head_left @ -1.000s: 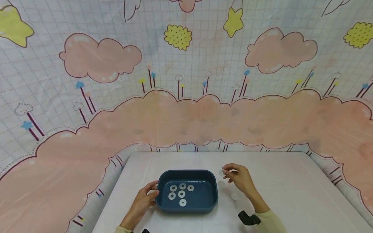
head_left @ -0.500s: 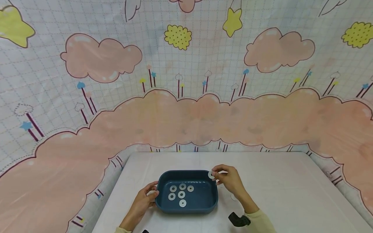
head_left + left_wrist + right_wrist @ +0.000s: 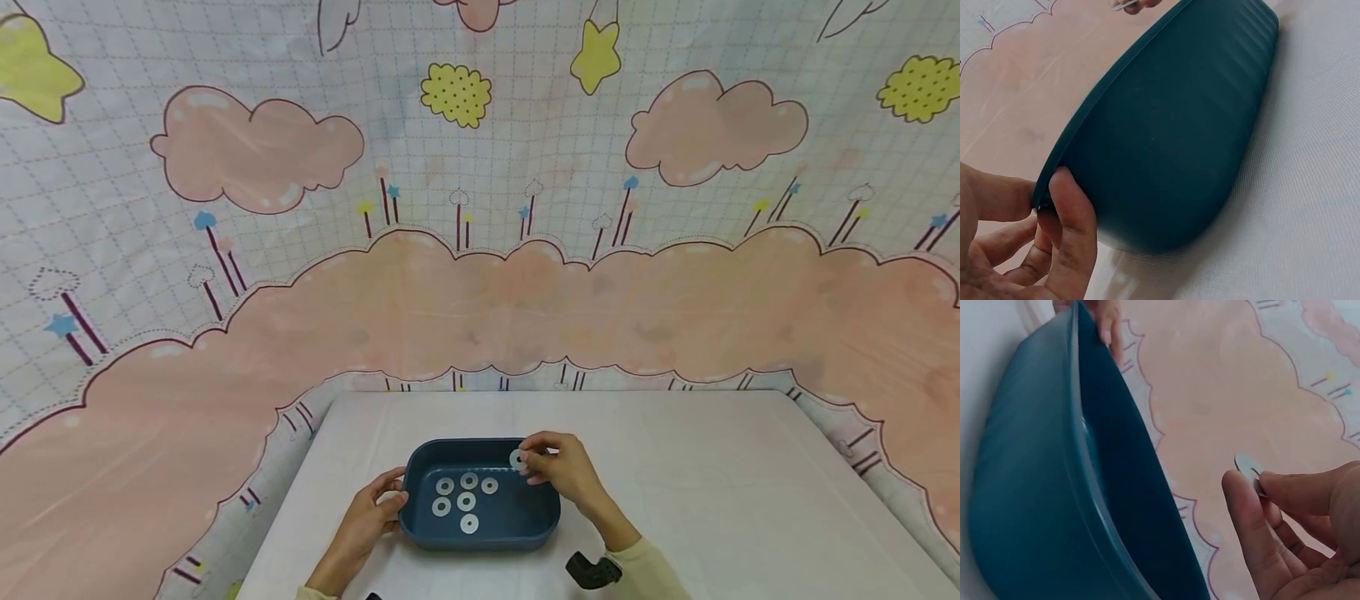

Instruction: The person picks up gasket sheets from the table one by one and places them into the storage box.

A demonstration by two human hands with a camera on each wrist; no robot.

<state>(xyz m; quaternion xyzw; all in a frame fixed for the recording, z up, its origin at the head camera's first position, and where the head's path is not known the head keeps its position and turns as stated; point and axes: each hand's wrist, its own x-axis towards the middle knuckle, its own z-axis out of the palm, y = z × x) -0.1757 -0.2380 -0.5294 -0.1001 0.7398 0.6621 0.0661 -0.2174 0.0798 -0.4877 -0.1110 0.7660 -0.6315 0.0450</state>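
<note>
From the head view, the left hand [image 3: 372, 517] curls round the left rim of the tray [image 3: 450, 539], thumb on the rim and fingers against the outer wall. The right hand [image 3: 562, 471] hovers over the tray's far right corner, pinching a washer [image 3: 517, 459] between thumb and fingertips. The tray sits near the middle of the white tabletop [image 3: 712, 483], its long axis running left to right, and six washers [image 3: 466, 501] lie flat inside it, clustered left of centre. The left wrist view shows the left hand [image 3: 1029, 250] with its thumb laid on the tray [image 3: 1172, 144] wall and the fingers hooked at the rim; the tray's inside is hidden here. The right wrist view shows the right hand [image 3: 1297, 531] with the washer [image 3: 1249, 470] nipped on edge between thumb and forefinger, its disc tilted, held apart from the tray [image 3: 1041, 487] rim, with the other hand's fingertips at the far rim.
</note>
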